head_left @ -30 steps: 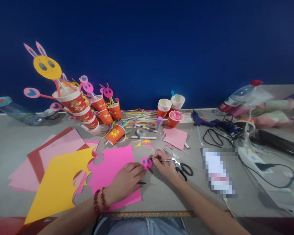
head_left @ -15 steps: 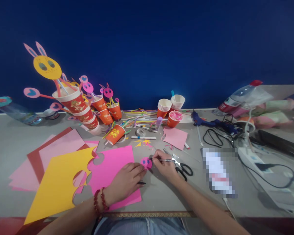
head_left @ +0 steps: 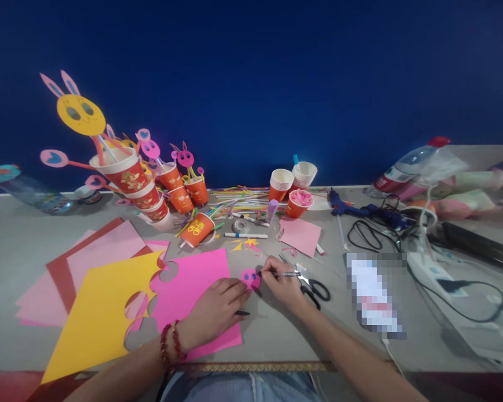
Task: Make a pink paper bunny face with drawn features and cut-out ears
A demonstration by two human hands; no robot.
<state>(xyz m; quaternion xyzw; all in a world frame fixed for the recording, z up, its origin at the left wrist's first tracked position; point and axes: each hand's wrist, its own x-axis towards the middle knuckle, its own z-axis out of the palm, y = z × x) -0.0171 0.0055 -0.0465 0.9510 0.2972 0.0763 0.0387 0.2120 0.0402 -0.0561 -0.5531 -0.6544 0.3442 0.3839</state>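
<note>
A small pink paper circle (head_left: 250, 278) with two blue eye shapes lies on the table at the centre. My left hand (head_left: 213, 310) rests over the bright pink sheet (head_left: 193, 273), its fingertips pressing the circle's lower left edge. A black pen cap (head_left: 242, 313) pokes out from under its fingers. My right hand (head_left: 283, 283) is closed around a pen (head_left: 285, 274), with the tip at the circle's right edge. Black-handled scissors (head_left: 314, 287) lie just right of that hand.
Decorated red cups (head_left: 126, 173) stand at the back left. Yellow cut paper (head_left: 100, 307) lies at left. Stacked cups (head_left: 281, 181) and a pink sheet (head_left: 300, 234) are behind my hands. A phone (head_left: 375, 296), cables and a power strip (head_left: 427, 273) occupy the right.
My right hand and the pen have shifted very slightly at the circle's right edge. My left hand has stayed in place.
</note>
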